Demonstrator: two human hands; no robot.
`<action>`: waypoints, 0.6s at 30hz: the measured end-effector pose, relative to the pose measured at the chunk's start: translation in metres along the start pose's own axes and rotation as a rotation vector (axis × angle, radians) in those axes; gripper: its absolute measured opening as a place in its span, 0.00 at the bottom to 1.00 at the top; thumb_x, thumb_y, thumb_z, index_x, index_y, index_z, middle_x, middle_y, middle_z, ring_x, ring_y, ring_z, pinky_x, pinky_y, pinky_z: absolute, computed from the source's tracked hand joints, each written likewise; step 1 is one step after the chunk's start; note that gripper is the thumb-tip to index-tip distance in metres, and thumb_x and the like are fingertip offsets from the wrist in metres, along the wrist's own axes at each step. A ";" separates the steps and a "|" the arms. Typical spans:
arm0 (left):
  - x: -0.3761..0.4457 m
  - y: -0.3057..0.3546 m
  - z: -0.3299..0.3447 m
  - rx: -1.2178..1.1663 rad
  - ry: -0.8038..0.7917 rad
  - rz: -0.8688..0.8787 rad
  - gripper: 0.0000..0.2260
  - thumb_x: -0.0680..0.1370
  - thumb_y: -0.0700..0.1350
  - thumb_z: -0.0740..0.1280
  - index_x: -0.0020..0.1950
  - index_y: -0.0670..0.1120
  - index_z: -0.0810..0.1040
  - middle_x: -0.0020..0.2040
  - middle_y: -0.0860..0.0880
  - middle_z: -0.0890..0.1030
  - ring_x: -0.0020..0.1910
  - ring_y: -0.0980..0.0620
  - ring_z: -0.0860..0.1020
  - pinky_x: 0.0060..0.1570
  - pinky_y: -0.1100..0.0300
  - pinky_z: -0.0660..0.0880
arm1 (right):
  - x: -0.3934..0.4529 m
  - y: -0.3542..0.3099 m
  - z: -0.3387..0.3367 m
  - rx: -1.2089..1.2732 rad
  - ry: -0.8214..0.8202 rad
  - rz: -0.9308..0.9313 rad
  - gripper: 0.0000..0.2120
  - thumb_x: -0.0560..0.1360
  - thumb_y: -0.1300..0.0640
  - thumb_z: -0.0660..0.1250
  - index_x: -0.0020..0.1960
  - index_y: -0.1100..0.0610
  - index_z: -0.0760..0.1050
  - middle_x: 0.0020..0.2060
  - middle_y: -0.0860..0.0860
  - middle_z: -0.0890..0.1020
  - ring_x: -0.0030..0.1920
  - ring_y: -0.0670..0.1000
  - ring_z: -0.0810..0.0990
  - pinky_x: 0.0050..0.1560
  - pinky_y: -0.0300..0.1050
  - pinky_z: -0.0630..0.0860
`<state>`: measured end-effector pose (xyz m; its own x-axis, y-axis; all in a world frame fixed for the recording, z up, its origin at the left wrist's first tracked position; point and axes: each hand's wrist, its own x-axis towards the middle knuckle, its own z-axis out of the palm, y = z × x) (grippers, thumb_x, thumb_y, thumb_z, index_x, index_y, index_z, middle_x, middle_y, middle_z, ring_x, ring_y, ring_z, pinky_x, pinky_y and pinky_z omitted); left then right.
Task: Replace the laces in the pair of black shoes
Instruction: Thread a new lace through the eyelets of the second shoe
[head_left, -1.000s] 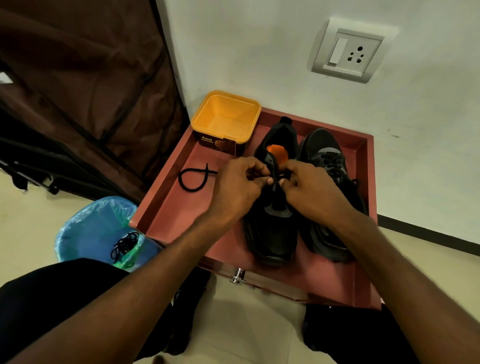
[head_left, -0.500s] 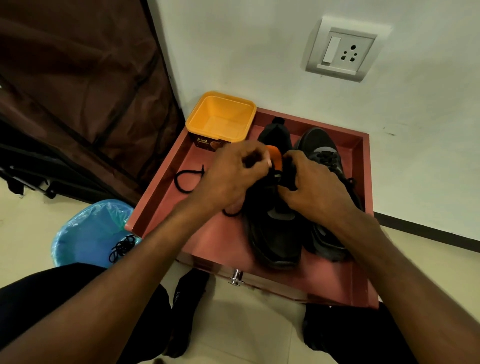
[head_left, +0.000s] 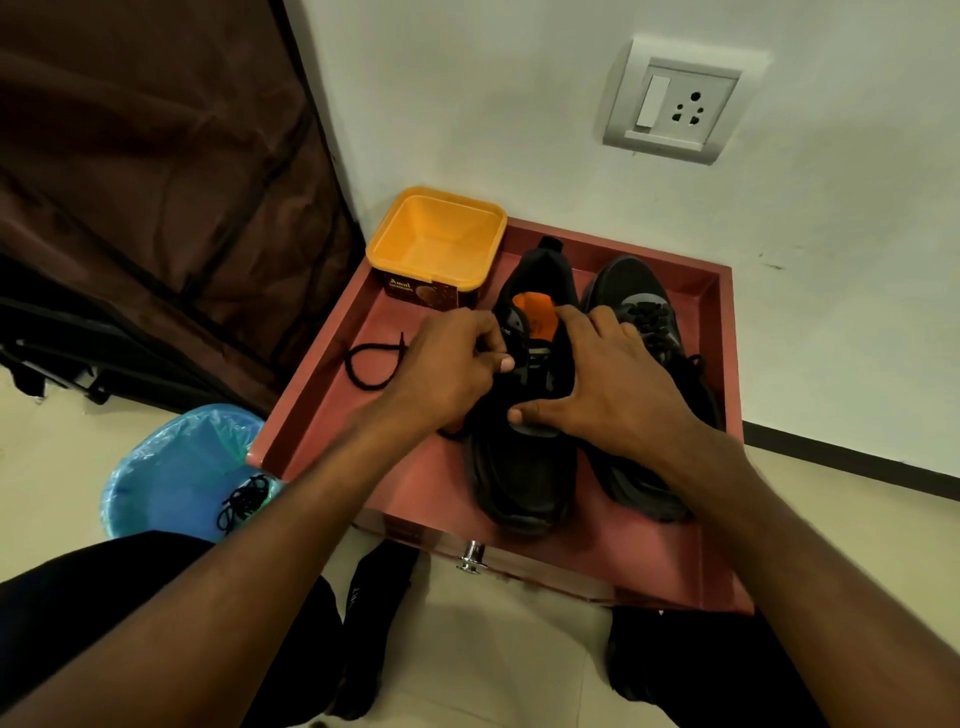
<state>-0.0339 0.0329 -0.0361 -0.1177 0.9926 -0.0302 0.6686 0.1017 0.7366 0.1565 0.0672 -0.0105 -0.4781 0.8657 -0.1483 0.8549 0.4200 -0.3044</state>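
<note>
Head view: both hands (head_left: 530, 379) on left shoe (head_left: 524, 467).

A single head-worn, wide-angle camera looks forward and steeply down from above the person's own lap; both forearms enter from the bottom corners and meet near the centre of the frame, so the view sits close over the work; the red tray (head_left: 722, 519) fills the middle and lower right, its far edge against the white wall (head_left: 519, 104) in the upper half; the wall socket (head_left: 675, 104) at upper right appears skewed, and straight lines bow towards the edges; the floor (head_left: 493, 649) shows at the bottom centre, a blue bin (head_left: 171, 467) at lower left; there is no second view to share anything with.
</note>
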 end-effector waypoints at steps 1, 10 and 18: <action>0.000 0.002 -0.002 -0.092 0.022 0.011 0.07 0.78 0.40 0.73 0.41 0.47 0.78 0.40 0.50 0.82 0.42 0.52 0.81 0.46 0.47 0.80 | 0.000 0.000 0.000 -0.002 0.001 0.000 0.56 0.64 0.27 0.75 0.81 0.50 0.54 0.69 0.50 0.66 0.71 0.55 0.66 0.62 0.54 0.76; 0.005 0.021 -0.034 -0.738 0.140 -0.070 0.06 0.84 0.45 0.66 0.52 0.43 0.75 0.40 0.46 0.81 0.35 0.51 0.79 0.32 0.59 0.75 | 0.002 0.004 -0.004 -0.052 0.036 0.007 0.55 0.64 0.25 0.72 0.81 0.50 0.56 0.67 0.49 0.70 0.68 0.55 0.67 0.61 0.51 0.73; 0.000 0.005 0.001 -0.042 0.027 -0.032 0.05 0.78 0.41 0.73 0.44 0.47 0.80 0.39 0.54 0.80 0.39 0.56 0.79 0.39 0.56 0.74 | 0.000 0.003 -0.001 -0.096 0.049 0.015 0.54 0.64 0.24 0.70 0.81 0.49 0.56 0.69 0.50 0.69 0.70 0.56 0.68 0.67 0.58 0.71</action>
<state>-0.0293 0.0333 -0.0332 -0.1583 0.9867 -0.0365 0.6327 0.1297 0.7634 0.1592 0.0682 -0.0100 -0.4564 0.8835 -0.1054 0.8786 0.4287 -0.2106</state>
